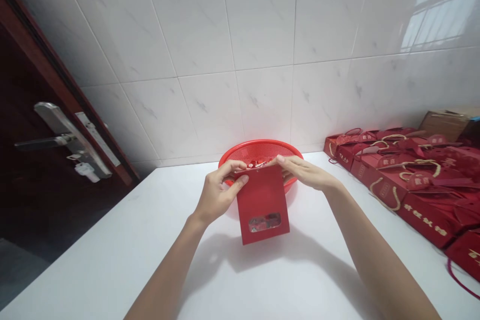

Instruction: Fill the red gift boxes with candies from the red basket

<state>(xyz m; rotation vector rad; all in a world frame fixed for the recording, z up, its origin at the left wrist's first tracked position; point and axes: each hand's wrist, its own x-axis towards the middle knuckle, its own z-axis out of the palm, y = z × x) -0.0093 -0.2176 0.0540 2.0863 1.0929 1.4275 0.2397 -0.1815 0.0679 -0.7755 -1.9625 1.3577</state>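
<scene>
A red gift box (261,195) with a small clear window near its bottom is held up, tilted, above the white table. Its window shows something mottled inside that I cannot make out. My left hand (221,187) pinches the upper left edge, thumb in front and fingers behind. At the upper right corner, my right hand (304,171) is closed on the box, fingers partly hidden behind it. Behind the box stands a red plastic basket (262,145) with small red and white pieces in it, mostly hidden.
Many red gift boxes (423,210) with rope handles and gold lettering stand along the right of the white table (123,250). A cardboard box (444,125) is at the back right. A tiled wall (202,105) rises behind; a dark door (30,175) is on the left.
</scene>
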